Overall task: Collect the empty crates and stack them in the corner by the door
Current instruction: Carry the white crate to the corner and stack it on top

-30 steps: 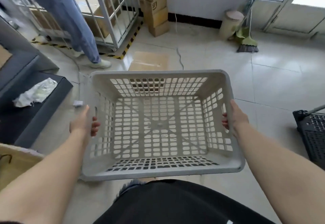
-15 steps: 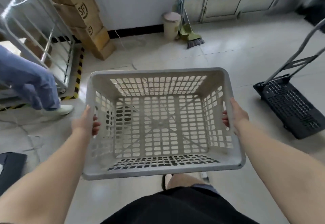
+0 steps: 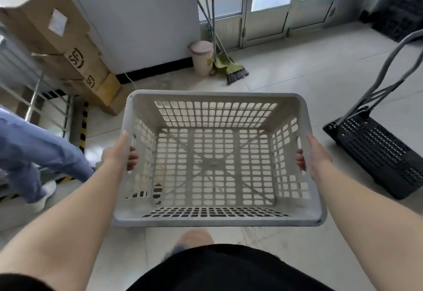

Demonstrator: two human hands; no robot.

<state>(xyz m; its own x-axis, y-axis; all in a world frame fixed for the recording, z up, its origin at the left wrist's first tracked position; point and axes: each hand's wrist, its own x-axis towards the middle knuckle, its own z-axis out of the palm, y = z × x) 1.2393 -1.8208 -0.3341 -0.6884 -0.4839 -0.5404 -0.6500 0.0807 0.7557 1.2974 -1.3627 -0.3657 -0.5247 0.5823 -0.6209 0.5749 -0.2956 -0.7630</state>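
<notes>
I carry an empty grey perforated plastic crate in front of my body, above the tiled floor. My left hand grips its left rim, with the fingers curled inside the wall. On the opposite rim my right hand holds the same way. The crate is level and nothing lies in it. A glass door with metal frames stands ahead at the top of the view.
Stacked cardboard boxes lean at the left by a white wall. A small bin and a broom stand beside the door. A black hand trolley sits at the right. Another person's blue-trousered legs are at the left.
The view has turned right and moved toward the door; the boxes and the person slid left, the trolley came nearer. Both hands keep the same hold on the crate.
</notes>
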